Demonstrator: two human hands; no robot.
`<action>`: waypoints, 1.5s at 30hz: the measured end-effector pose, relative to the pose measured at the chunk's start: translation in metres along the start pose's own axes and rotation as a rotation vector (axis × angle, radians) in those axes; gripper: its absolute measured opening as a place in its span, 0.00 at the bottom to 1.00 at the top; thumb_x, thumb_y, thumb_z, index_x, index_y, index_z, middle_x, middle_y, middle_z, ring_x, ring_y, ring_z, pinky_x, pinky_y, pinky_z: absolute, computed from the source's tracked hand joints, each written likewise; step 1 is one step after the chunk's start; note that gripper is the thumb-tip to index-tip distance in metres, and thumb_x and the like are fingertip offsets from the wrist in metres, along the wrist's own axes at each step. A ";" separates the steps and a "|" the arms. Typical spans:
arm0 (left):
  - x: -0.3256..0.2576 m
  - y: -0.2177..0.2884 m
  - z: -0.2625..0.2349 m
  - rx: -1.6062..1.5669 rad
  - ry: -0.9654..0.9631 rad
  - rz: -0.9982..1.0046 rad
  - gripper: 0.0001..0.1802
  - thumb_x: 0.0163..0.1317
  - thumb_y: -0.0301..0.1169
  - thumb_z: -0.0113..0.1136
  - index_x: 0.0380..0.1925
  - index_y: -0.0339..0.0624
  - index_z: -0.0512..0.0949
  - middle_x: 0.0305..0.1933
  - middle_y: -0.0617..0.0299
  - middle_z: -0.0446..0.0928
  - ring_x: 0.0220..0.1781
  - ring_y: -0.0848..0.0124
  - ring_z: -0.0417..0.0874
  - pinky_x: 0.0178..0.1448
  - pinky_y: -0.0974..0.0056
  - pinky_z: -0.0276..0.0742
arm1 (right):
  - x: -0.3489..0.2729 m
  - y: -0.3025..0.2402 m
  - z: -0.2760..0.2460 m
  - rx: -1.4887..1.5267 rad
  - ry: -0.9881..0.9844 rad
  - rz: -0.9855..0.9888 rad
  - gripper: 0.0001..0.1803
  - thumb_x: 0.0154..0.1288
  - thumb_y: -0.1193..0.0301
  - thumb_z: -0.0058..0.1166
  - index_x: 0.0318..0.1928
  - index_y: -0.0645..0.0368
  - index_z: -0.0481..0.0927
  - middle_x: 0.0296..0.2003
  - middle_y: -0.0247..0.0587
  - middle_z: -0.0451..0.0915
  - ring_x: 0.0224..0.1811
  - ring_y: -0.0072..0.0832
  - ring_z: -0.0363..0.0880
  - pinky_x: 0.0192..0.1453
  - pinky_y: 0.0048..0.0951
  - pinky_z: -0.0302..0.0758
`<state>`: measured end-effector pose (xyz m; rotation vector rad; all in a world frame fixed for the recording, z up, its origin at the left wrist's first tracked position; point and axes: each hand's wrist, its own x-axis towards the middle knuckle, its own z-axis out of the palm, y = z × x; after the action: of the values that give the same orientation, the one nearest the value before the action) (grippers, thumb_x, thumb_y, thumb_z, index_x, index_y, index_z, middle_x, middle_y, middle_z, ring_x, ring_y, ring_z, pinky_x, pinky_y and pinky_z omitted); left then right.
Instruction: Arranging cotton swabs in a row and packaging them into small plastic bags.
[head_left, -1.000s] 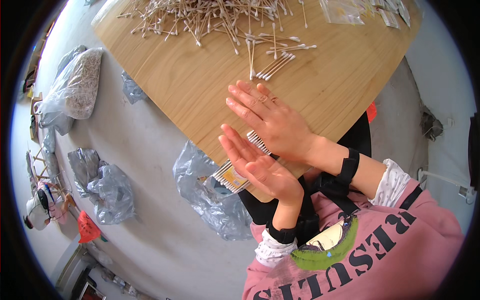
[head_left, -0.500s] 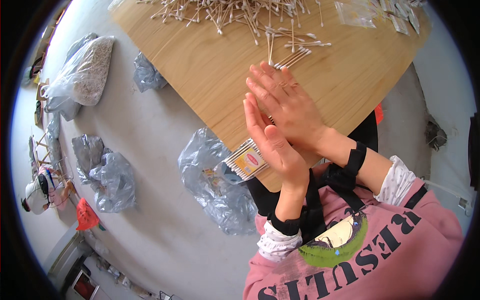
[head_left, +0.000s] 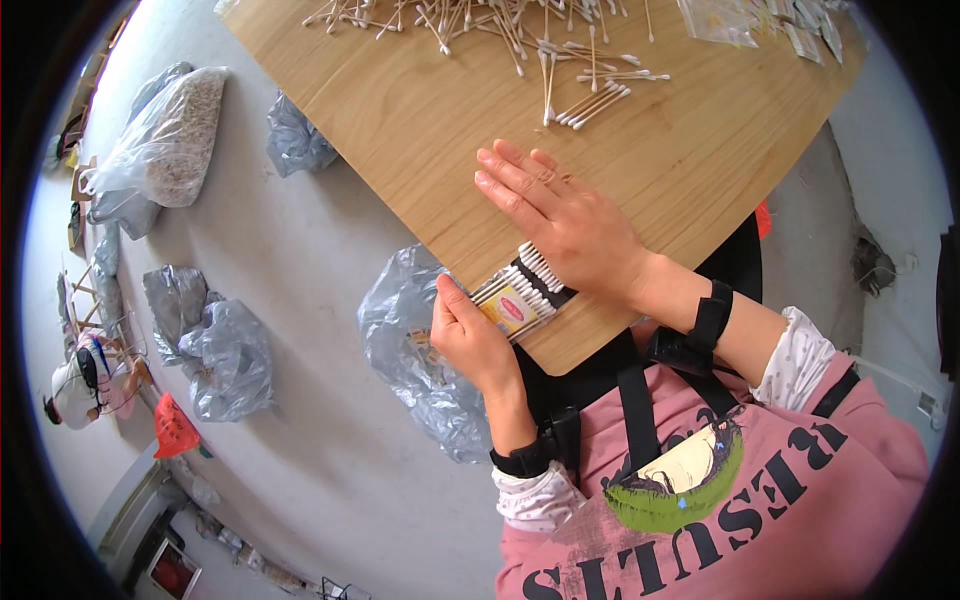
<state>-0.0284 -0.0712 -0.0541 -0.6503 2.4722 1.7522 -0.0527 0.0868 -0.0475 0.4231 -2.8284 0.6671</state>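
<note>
Two hands show: the left hand (head_left: 470, 340) and the right hand (head_left: 560, 215). Between them lies one packed bundle of cotton swabs (head_left: 520, 295) at the near edge of the one wooden surface (head_left: 400, 110). One small aligned group of swabs (head_left: 592, 104) lies farther off, and beyond it a loose scatter of cotton swabs (head_left: 470, 20), too many to count. On the floor to the left lie about five plastic bags: one full clear bag (head_left: 165, 135) and about four crumpled grey bags (head_left: 215, 345).
</note>
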 end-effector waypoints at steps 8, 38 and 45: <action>-0.002 -0.008 0.004 -0.197 -0.025 0.001 0.26 0.81 0.43 0.43 0.34 0.31 0.80 0.32 0.63 0.82 0.32 0.80 0.77 0.36 0.71 0.74 | -0.003 -0.014 0.005 0.046 -0.017 -0.038 0.27 0.70 0.69 0.44 0.68 0.63 0.68 0.71 0.45 0.66 0.77 0.39 0.60 0.78 0.41 0.62; -0.007 -0.012 -0.008 0.019 0.043 0.009 0.31 0.80 0.52 0.40 0.26 0.38 0.72 0.24 0.67 0.73 0.27 0.80 0.70 0.32 0.70 0.68 | -0.029 -0.053 0.002 1.343 0.169 0.428 0.40 0.78 0.45 0.39 0.74 0.65 0.57 0.73 0.48 0.61 0.78 0.36 0.55 0.81 0.39 0.50; -0.009 0.004 -0.036 -0.051 0.194 0.091 0.14 0.78 0.35 0.45 0.54 0.35 0.69 0.50 0.56 0.73 0.53 0.67 0.75 0.61 0.61 0.71 | 0.015 0.055 -0.048 0.100 0.042 0.018 0.35 0.58 0.82 0.53 0.68 0.53 0.70 0.71 0.42 0.67 0.79 0.44 0.54 0.82 0.49 0.51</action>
<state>-0.0145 -0.1007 -0.0352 -0.7579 2.6293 1.8734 -0.0783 0.1526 -0.0235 0.3962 -2.7711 0.8142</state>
